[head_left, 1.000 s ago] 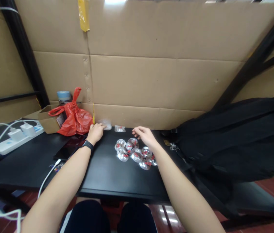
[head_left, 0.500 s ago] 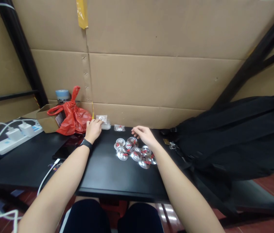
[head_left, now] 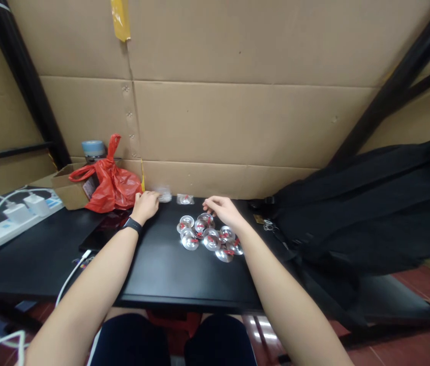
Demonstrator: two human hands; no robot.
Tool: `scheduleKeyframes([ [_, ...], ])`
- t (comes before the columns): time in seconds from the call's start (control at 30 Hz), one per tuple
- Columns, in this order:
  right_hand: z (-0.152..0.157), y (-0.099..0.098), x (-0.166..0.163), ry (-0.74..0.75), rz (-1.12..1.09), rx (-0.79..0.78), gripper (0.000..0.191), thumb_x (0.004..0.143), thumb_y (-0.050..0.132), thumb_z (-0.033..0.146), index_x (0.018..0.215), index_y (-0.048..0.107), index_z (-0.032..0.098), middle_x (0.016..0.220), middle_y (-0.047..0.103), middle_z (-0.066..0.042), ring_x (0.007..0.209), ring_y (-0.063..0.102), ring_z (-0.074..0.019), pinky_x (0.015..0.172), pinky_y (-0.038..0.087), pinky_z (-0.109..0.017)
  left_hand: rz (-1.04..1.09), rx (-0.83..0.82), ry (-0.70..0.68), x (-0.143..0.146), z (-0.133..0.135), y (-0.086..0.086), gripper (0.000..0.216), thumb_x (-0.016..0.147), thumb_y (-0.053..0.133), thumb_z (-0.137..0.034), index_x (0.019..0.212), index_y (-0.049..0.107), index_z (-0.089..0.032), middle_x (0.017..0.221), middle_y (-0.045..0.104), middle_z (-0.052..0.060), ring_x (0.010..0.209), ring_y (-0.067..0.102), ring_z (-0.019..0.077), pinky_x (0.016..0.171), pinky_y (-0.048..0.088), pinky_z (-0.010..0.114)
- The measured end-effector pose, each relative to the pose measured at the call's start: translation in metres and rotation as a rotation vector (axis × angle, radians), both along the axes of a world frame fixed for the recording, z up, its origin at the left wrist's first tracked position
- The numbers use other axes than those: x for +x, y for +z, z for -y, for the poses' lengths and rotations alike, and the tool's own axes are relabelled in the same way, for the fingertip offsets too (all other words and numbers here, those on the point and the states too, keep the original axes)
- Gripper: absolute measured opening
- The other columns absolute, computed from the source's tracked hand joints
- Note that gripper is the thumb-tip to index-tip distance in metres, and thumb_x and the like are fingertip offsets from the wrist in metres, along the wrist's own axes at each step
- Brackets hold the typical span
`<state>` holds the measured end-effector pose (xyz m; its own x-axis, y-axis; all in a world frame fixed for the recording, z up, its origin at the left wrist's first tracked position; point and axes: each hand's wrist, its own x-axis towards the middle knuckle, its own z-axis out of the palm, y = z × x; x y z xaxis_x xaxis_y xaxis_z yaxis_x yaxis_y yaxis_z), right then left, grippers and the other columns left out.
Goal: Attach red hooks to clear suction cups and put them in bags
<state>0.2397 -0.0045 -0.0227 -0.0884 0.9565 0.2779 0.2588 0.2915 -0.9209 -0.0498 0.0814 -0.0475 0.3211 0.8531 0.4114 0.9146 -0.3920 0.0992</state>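
Toward the back of the black table point(head_left: 157, 269), my left hand point(head_left: 146, 204), with a dark band at its wrist, rests against some clear plastic packets point(head_left: 165, 194). Its fingers stretch over their left side, and the tips are partly hidden. My right hand point(head_left: 223, 209) hovers just behind a cluster of small shiny metal cymbals point(head_left: 212, 240) with red cords. The right fingers are loosely bent and apart, with nothing visible in them. One clear bag point(head_left: 185, 199) with a silvery, red-marked piece inside lies between the two hands.
To the left are a red plastic bag point(head_left: 114, 188), a cardboard box point(head_left: 70, 189), a dark tablet point(head_left: 102, 231) and a white power strip point(head_left: 20, 223) with cables. A large black bag point(head_left: 367, 208) fills the right side. A cardboard wall point(head_left: 226, 122) stands behind the table.
The shiny packet that stood at my left fingertips no longer shows on the clear packets. Both hands keep nearly the same places, and the whole view has shifted slightly.
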Motion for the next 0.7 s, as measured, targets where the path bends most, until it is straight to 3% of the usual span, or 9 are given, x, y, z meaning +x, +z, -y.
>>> scheduleKeyframes([
  [0.17, -0.001, -0.003, 0.001, -0.020, 0.093, 0.034, 0.029, 0.083, 0.061, 0.045, 0.080, 0.069, 0.016, 0.077, 0.070, -0.005, 0.071, 0.062, -0.0178, 0.063, 0.045, -0.028, -0.039, -0.112, -0.028, 0.004, -0.006, -0.009, 0.039, 0.093, 0.042, -0.028, 0.129, 0.060, -0.026, 0.138, 0.061, 0.008, 0.123, 0.054, 0.0298, 0.096, 0.039, 0.046],
  [0.33, -0.012, -0.003, 0.001, -0.034, 0.372, 0.149, 0.019, 0.086, 0.059, 0.030, 0.092, 0.072, 0.017, 0.094, 0.075, -0.007, 0.086, 0.066, -0.0204, 0.081, 0.050, -0.032, -0.051, -0.164, -0.046, 0.013, -0.007, -0.014, 0.035, 0.095, 0.041, -0.037, 0.122, 0.062, -0.028, 0.137, 0.060, 0.008, 0.122, 0.054, 0.0311, 0.097, 0.041, 0.052],
  [0.53, -0.063, -0.002, -0.020, 0.036, 0.777, 0.149, 0.035, 0.083, 0.061, 0.012, 0.117, 0.068, 0.017, 0.126, 0.067, -0.013, 0.113, 0.063, -0.0257, 0.101, 0.045, -0.037, -0.035, -0.176, -0.016, 0.018, -0.007, -0.019, 0.037, 0.095, 0.041, -0.042, 0.125, 0.058, -0.028, 0.153, 0.044, 0.009, 0.131, 0.046, 0.0348, 0.104, 0.033, 0.061],
  [0.7, -0.103, -0.010, -0.042, 0.092, 0.839, 0.118, 0.043, 0.073, 0.074, 0.012, 0.116, 0.069, 0.018, 0.123, 0.069, -0.015, 0.112, 0.064, -0.0297, 0.098, 0.046, -0.037, -0.022, -0.201, -0.012, 0.016, -0.011, -0.025, 0.049, 0.095, 0.040, -0.046, 0.140, 0.046, -0.025, 0.156, 0.040, 0.012, 0.135, 0.042, 0.0354, 0.105, 0.032, 0.063],
])
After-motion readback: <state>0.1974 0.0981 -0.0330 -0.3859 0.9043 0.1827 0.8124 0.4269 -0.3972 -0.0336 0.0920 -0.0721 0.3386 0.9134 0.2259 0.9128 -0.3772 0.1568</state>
